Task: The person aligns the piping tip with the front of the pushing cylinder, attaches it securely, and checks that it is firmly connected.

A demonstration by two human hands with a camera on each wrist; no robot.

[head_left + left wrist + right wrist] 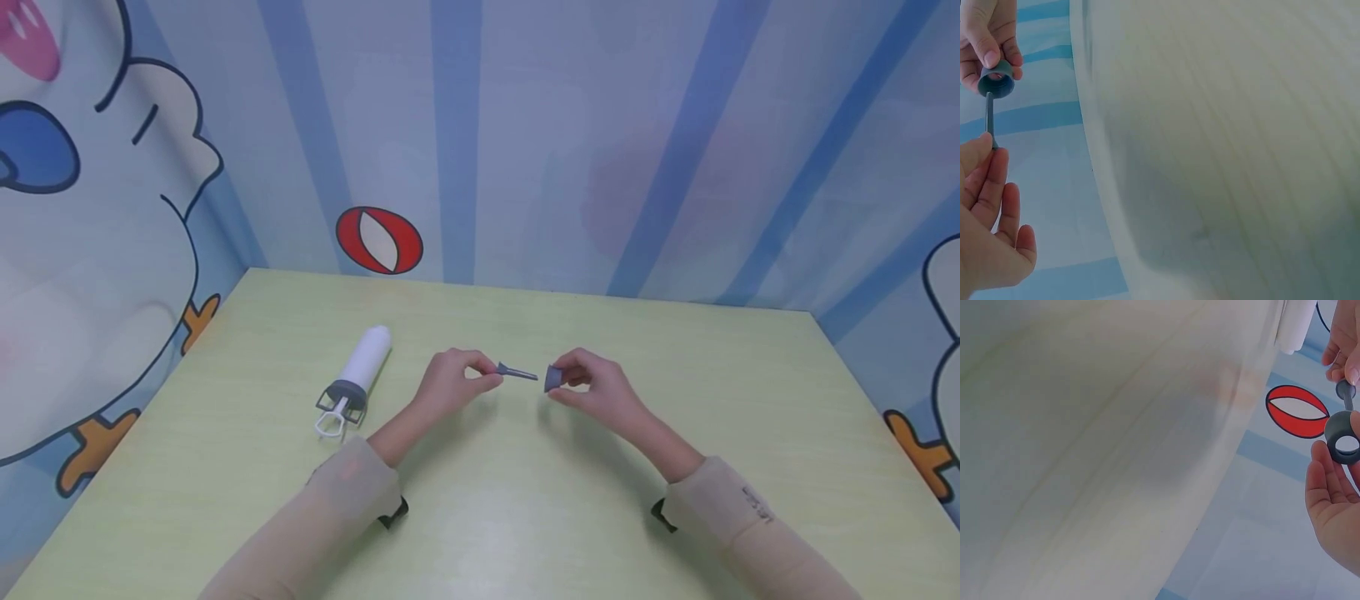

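In the head view my left hand (pixel 457 379) pinches the flared end of a slim grey nozzle (pixel 519 372), its narrow tip pointing right. Facing it, my right hand (pixel 600 387) grips a short grey screw collar (pixel 553 378) between thumb and fingers. A small gap separates tip and collar in that view. The left wrist view looks into the collar's round opening (pixel 996 82), with the nozzle (pixel 990 119) in front of it. From the right wrist, the hollow collar (pixel 1339 434) shows a hole through it.
A white dispensing syringe (pixel 363 362) with a grey band and loop handles lies left of my left hand on the pale yellow table (pixel 480 517). Behind the table's back edge rises a striped blue backdrop (pixel 525 167) with cartoon figures.
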